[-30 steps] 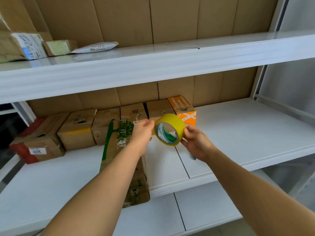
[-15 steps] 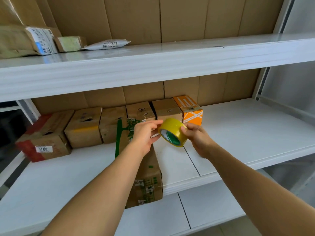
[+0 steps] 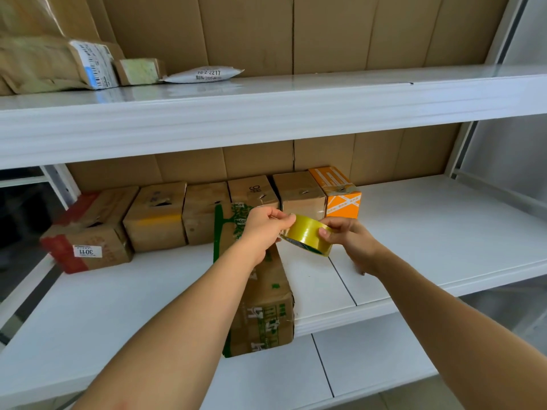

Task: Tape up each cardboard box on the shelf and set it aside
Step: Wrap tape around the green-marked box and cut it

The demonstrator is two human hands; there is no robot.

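A yellow tape roll (image 3: 306, 234) is held above the middle shelf (image 3: 444, 232). My right hand (image 3: 346, 233) grips its right side. My left hand (image 3: 265, 229) pinches the roll's left edge, where the tape end seems to be. Under my left forearm lies a long cardboard box with green print (image 3: 263, 294), its near end jutting past the shelf's front edge. Several small cardboard boxes (image 3: 204, 214) line the back of that shelf, with an orange box (image 3: 337, 192) at the right end and a red-edged box (image 3: 85, 235) at the left.
The upper shelf (image 3: 266, 113) carries a brown parcel with a label (image 3: 53, 66), a small box (image 3: 139, 71) and a white pouch (image 3: 204, 74). A lower shelf (image 3: 340, 365) shows beneath. Brown cardboard backs the rack; a white upright (image 3: 464, 155) stands at right.
The tape roll has tilted, so its yellow outer band now faces me instead of its core. My left fingers have closed onto the roll's left edge. The view shifted slightly.
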